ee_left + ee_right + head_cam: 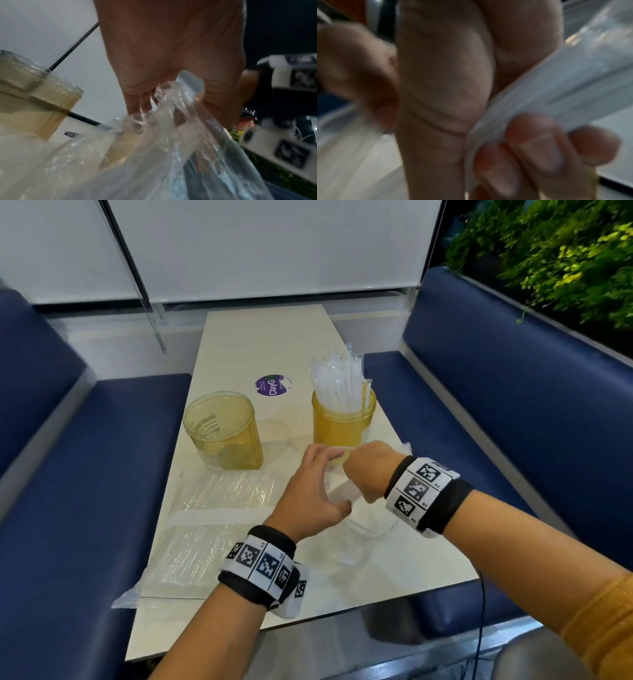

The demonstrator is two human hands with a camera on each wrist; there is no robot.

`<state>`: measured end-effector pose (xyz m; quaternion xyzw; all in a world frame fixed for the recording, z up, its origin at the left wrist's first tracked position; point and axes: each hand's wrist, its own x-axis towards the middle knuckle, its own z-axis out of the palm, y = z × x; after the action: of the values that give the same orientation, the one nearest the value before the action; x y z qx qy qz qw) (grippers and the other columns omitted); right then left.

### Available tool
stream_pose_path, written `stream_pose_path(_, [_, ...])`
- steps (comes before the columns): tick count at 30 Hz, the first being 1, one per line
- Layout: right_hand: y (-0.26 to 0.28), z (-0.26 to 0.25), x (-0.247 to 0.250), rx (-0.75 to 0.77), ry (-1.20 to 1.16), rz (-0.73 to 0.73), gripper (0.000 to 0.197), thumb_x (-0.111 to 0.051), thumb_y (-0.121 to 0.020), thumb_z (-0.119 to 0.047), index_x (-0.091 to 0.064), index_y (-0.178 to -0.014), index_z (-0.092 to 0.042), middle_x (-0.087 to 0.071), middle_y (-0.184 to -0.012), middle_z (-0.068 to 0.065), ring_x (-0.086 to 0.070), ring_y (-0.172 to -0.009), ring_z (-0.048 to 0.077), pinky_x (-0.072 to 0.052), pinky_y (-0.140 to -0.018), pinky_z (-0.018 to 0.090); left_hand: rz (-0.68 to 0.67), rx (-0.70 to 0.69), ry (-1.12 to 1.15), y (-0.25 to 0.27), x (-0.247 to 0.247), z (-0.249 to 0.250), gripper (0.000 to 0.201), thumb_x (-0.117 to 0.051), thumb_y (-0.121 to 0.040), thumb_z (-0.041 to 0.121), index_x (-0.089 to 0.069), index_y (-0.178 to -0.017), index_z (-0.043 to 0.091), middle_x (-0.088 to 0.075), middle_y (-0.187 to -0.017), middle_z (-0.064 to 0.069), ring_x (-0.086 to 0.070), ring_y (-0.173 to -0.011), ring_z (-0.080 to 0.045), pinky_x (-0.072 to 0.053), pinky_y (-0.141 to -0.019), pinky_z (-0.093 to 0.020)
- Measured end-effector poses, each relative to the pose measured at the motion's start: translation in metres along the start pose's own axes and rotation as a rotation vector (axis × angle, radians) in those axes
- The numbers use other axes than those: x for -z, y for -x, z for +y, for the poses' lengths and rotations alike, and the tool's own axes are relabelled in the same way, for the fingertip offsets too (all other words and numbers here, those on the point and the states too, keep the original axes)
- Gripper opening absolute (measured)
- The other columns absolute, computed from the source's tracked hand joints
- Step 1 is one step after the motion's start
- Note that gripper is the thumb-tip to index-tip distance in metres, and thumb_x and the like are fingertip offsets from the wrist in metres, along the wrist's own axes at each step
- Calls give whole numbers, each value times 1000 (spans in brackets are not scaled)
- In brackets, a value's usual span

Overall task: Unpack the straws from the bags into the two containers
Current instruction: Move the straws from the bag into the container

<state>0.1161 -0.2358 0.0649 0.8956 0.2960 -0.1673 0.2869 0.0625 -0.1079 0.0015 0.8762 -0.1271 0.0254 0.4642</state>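
Two yellow see-through containers stand on the table. The left container (222,433) holds no straws; the right container (342,422) holds several wrapped white straws (339,381). In front of the right container, my right hand (364,474) grips a bundle of wrapped straws (344,495), its fingers (539,146) curled round the bundle (573,81). My left hand (323,484) is cupped round the same bundle and holds the clear bag (154,148) it comes out of. White straw ends (190,81) show between thumb and fingers. The bag's slack part (363,539) lies on the table.
A full sealed bag of straws (212,525) lies flat on the near left of the cream table (274,344). A purple round sticker (272,385) sits between the containers. Blue bench seats (102,457) flank both sides of the table.
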Motion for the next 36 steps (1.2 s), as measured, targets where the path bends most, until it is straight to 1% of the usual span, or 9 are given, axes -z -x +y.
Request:
stream_pose_path(4, [18,6,43,-55,34,89,20,-67,-90,-20,-65,-107,-9,-52,-74,0,-54,-75,17,-44,-70,27,56,94,-106,-2,-9,-3,81,-91,-64,51,-53,-129,22,-48,-127,8,-54,-107,-11,-49,-90,-29])
stream_pose_path(10, [48,3,89,7,49,284,30,-72,-87,-38,-66,-98,-11,-44,-70,0,-49,-65,16,-40,-64,28,238,104,-12,-13,-13,-2,48,-57,-72,60,-61,-89,15,-65,-81,1,-62,-76,-22,-55,-70,-47])
stream_pose_path(13, [57,19,105,-50,-91,572,53,-57,-86,-66,-54,-71,-16,-37,-62,-2,-34,-51,14,-32,-53,29,278,88,53,-11,-15,-10,28,-67,-85,48,-58,-85,22,-64,-73,2,-65,-70,-21,-55,-65,-48])
stream_pose_path(15, [52,33,106,-20,-355,799,63,-43,-94,-66,-59,-64,-13,-46,-55,1,-39,-48,16,-32,-49,29,303,99,71,-11,-16,-11,25,-67,-85,51,-61,-84,27,-66,-73,-3,-67,-68,-23,-55,-63,-50])
stream_pose_path(20, [22,20,76,291,-883,697,44,-58,-96,-48,-79,-77,-14,-68,-57,4,-53,-45,11,-47,-51,25,380,109,217,-15,-9,-9,26,-71,-88,43,-64,-87,18,-68,-73,-8,-70,-67,-27,-56,-63,-53])
stream_pose_path(23, [7,11,65,344,-1296,866,28,-76,-85,-39,-74,-101,-16,-74,-76,-2,-70,-72,9,-58,-77,31,400,173,276,-13,-8,-10,21,-74,-90,33,-64,-88,14,-70,-74,-9,-72,-68,-22,-58,-62,-39])
stream_pose_path(27, [-10,-3,43,225,-1739,882,77,-90,-64,-41,-49,-129,-30,-73,-104,2,-70,-97,15,-58,-87,32,423,138,381,-14,-1,-3,13,-72,-94,21,-66,-99,11,-73,-80,-7,-73,-73,-16,-55,-63,-26])
stream_pose_path(31, [-23,-29,27,174,-1646,722,34,-83,-79,-33,-69,-85,-2,-72,-74,9,-71,-69,17,-60,-69,34,473,71,278,-23,4,0,12,-62,-96,5,-57,-106,9,-62,-86,8,-64,-78,9,-45,-64,-6])
stream_pose_path(36, [-16,-3,62,220,-1804,821,47,-64,-96,-36,-55,-57,-12,-57,-46,10,-63,-47,30,-58,-66,48,374,180,380,-18,-5,-12,26,-81,-83,24,-66,-102,13,-72,-95,-4,-69,-84,-15,-53,-67,-21])
